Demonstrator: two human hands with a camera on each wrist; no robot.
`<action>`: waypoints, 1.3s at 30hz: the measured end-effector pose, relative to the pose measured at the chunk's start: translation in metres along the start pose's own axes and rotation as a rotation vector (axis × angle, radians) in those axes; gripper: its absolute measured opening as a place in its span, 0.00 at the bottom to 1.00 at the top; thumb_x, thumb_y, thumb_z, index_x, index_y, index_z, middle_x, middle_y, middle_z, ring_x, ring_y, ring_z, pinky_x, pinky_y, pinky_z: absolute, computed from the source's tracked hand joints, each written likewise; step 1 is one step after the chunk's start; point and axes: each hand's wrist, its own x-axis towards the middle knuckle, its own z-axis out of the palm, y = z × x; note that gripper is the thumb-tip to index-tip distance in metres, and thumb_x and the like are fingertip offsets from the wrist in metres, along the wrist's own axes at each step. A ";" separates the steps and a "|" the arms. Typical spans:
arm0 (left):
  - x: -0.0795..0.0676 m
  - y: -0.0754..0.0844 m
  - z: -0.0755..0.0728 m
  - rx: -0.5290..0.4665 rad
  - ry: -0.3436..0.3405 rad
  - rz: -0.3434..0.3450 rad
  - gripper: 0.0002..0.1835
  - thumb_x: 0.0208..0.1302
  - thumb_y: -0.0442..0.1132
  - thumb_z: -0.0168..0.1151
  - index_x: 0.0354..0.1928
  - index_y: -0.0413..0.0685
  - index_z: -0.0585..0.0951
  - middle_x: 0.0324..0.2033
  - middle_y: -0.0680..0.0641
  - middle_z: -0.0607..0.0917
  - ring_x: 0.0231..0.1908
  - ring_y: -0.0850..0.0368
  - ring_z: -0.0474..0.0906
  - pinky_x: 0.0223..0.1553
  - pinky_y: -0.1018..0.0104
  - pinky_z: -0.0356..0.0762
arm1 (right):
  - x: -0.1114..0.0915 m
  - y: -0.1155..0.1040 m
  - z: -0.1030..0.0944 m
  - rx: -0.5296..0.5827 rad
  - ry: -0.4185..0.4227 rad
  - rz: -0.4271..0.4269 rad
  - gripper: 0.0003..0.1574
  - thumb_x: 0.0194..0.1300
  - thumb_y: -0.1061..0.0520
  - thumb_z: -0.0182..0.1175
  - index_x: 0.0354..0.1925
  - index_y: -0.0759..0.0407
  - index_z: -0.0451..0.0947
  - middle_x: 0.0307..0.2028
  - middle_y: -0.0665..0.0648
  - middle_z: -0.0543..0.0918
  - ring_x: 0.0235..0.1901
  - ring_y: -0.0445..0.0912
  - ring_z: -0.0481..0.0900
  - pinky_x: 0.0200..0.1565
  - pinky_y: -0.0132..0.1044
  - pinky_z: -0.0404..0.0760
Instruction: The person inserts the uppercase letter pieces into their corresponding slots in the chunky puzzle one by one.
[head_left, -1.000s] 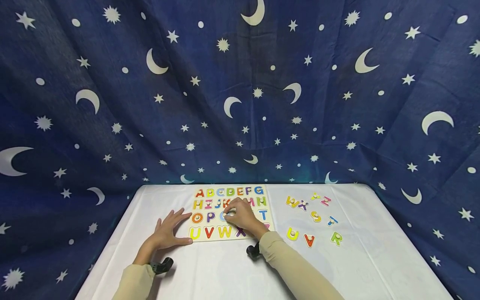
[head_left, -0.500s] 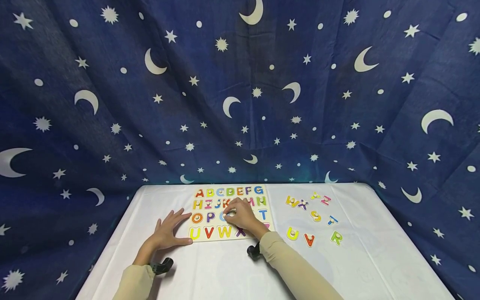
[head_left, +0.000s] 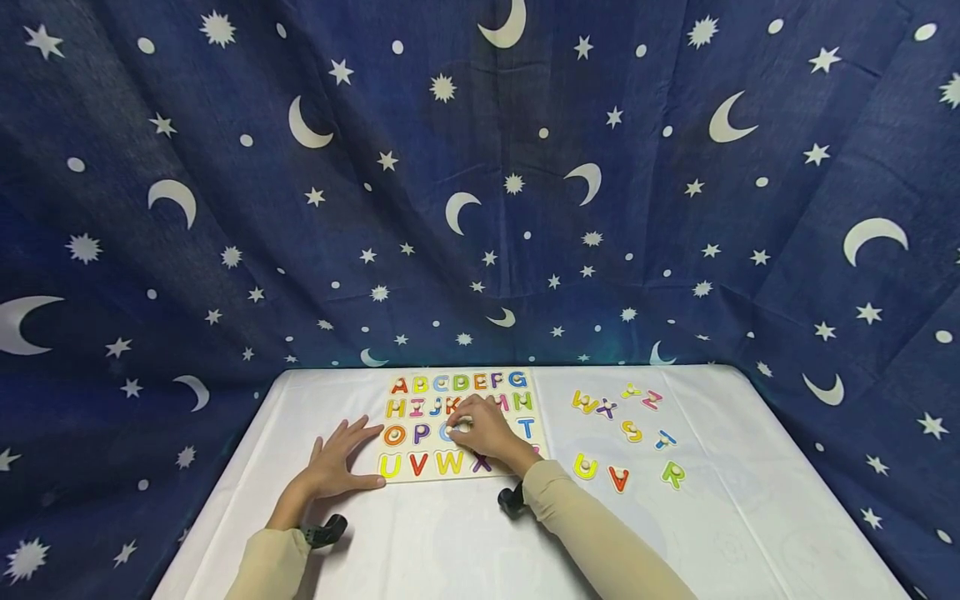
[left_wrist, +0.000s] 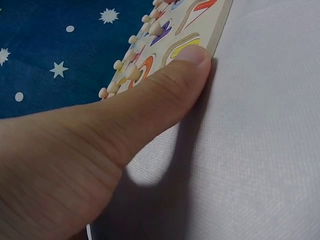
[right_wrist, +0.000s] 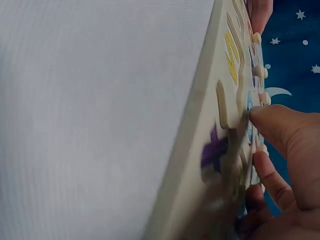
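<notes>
A cream alphabet puzzle board [head_left: 432,451] lies on the white-covered table. My right hand [head_left: 487,435] is over its third row, thumb and fingers pinching the knob of a light blue letter piece [head_left: 445,433], which sits just right of the purple P [head_left: 421,433], at the Q place. In the right wrist view the thumb [right_wrist: 275,122] presses close by the blue letter; the hand covers the board beyond it. My left hand [head_left: 335,463] is spread at the board's left side, its thumb [left_wrist: 170,90] resting on the near left corner by the yellow U slot.
Right of the board lie several loose knobbed letters, among them an orange W [head_left: 585,402], a purple X [head_left: 607,408], a yellow U [head_left: 585,467], a red V [head_left: 618,478] and a green R [head_left: 673,474]. A dark blue star-patterned curtain [head_left: 480,225] hangs behind the table.
Hardly anything differs: both hands keep their places, the right still at the light blue letter. The right forearm has shifted very slightly to the right.
</notes>
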 end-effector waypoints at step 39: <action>0.002 0.002 0.001 0.006 -0.023 -0.025 0.54 0.43 0.65 0.81 0.74 0.55 0.71 0.78 0.36 0.59 0.78 0.29 0.42 0.69 0.20 0.29 | -0.080 0.070 -0.124 -0.016 0.109 0.022 0.26 0.63 0.59 0.73 0.59 0.57 0.82 0.53 0.58 0.84 0.46 0.55 0.82 0.48 0.49 0.79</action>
